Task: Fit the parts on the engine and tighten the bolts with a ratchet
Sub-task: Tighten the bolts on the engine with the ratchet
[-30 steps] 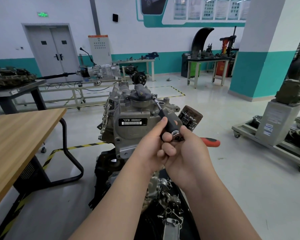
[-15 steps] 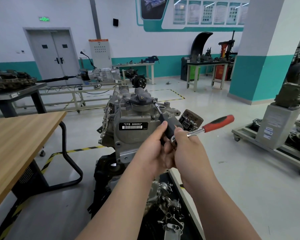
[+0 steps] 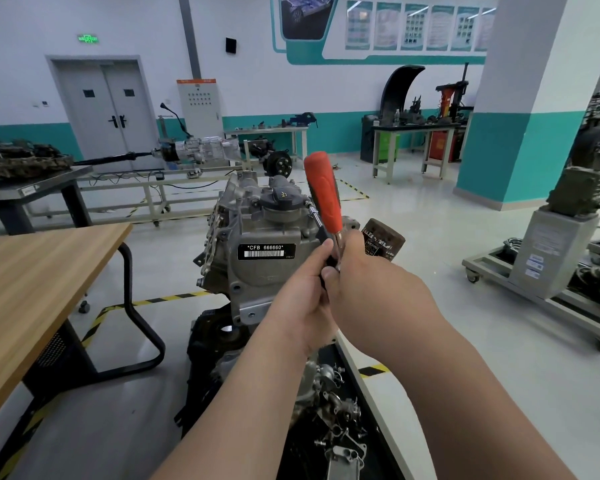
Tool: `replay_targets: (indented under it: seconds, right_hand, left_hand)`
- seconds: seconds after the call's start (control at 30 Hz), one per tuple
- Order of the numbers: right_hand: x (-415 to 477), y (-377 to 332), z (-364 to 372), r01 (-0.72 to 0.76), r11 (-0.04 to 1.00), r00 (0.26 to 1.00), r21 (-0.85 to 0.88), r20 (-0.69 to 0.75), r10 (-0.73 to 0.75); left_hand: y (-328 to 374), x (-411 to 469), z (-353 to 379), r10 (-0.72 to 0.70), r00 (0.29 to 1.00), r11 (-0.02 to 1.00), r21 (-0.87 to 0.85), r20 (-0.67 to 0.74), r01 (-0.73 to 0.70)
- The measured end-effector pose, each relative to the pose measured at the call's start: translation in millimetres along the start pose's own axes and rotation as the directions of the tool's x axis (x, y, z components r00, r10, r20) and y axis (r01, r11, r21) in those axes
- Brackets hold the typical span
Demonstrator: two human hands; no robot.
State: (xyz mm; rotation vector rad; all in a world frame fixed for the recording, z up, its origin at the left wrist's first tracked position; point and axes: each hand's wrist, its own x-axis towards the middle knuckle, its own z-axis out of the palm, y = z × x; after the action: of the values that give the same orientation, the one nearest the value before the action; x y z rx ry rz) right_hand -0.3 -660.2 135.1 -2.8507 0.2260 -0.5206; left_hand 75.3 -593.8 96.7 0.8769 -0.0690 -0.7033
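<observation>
Looking at a workshop: pale grey floor (image 3: 430,341) with yellow-black hazard tape (image 3: 167,299), white walls with a teal band, grey double door (image 3: 108,112) far left, white-teal pillar (image 3: 520,98) far right. Wooden counter (image 3: 32,278) near left. Gearbox (image 3: 201,150) on a frame at the far wall, grey cart (image 3: 548,271) with another unit on the right.

Engine (image 3: 257,271) sits mid-scene, upright on a dark stand. Its label plate (image 3: 266,251) reading "CFB 666660" faces the camera, with a black filler cap (image 3: 281,199) on top and a brown oil filter (image 3: 381,242) sticking out on its right. Loose metal parts (image 3: 340,427) lie in a black tray near, under the forearms.

Ratchet (image 3: 323,192) is at the engine's top right corner, its extension bar (image 3: 314,216) running up-left to a bolt just beside the cap. Left hand (image 3: 302,292) is curled round the black grip of the extension bar. Right hand (image 3: 368,282) is clamped on the ratchet just below the red handle. The two hands touch.

Change vs 0.5 s ago: the red handle pointed right and slightly up, now it stands near upright, tipped a little left. At 1.0 s ago it was lower still, pointing right. Both hands hold the same spot, engine unmoved.
</observation>
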Motion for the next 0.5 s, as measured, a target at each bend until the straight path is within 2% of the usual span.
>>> replay_targets:
  seconds: [0.1, 0.2, 0.27, 0.37, 0.43, 0.5]
  right_hand:
    - [-0.3, 1.0, 3.6, -0.007, 0.998, 1.000, 0.069, -0.012, 0.008]
    - [-0.9, 4.5, 9.5, -0.040, 0.959, 0.998, 0.280, -0.034, 0.052]
    - [-0.7, 6.9, 14.8, -0.085, 0.886, 0.994, 0.455, -0.021, 0.106]
    - [1.1, 8.0, 25.0, -0.154, 0.694, 0.983, 0.704, 0.041, 0.177]
    - [2.6, 6.7, 29.3, -0.192, 0.497, 0.970, 0.846, 0.085, 0.230]
    - [3.0, 5.3, 30.5, -0.239, 0.251, 0.946, 0.938, 0.167, 0.278]
  left_hand:
    - [-0.3, -1.6, 0.0, 0.020, 1.000, 0.999, 0.029, -0.018, -0.020]
    - [-1.0, -2.5, -0.5, 0.056, 0.998, 0.998, 0.030, -0.034, -0.055]
    - [-1.9, -4.3, 0.4, 0.067, 0.996, 0.998, 0.019, -0.054, -0.066]
    - [-4.4, -4.1, -1.6, 0.091, 0.994, 0.995, 0.044, -0.060, -0.089]
    - [-5.1, -4.6, -2.0, 0.074, 0.996, 0.995, 0.065, -0.040, -0.071]
    - [-5.3, -4.2, -3.5, 0.060, 0.998, 0.996, 0.070, -0.023, -0.058]
